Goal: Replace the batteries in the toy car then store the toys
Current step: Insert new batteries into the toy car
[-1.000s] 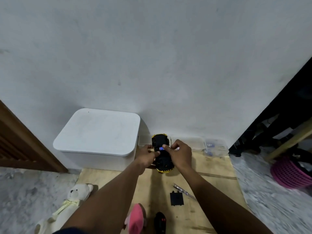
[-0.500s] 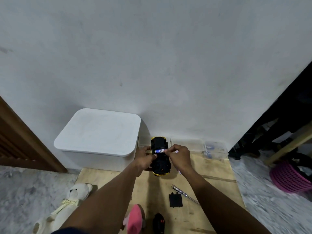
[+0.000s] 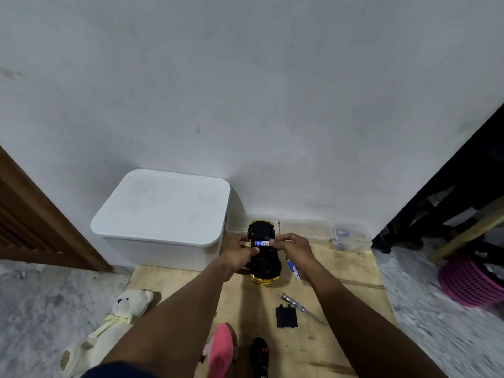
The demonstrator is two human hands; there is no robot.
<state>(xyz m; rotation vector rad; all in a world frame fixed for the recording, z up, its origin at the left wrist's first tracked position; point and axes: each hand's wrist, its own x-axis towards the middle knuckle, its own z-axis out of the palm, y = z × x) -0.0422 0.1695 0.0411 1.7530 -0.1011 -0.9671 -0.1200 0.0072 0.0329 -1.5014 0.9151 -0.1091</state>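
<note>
Beside the white lidded box (image 3: 163, 208), on the wooden board (image 3: 341, 271), the toy car (image 3: 265, 266) lies belly-up (yellow trim showing), the left hand (image 3: 240, 255) gripping its side and the right hand (image 3: 296, 251) pinching a battery (image 3: 261, 243) across its underside.

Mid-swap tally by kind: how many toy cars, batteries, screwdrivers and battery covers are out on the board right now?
Toy cars: 1 (toy car)
Batteries: 2 (upper battery, lower battery)
Screwdrivers: 1 (screwdriver)
Battery covers: 1 (battery cover)
Total: 5
</note>
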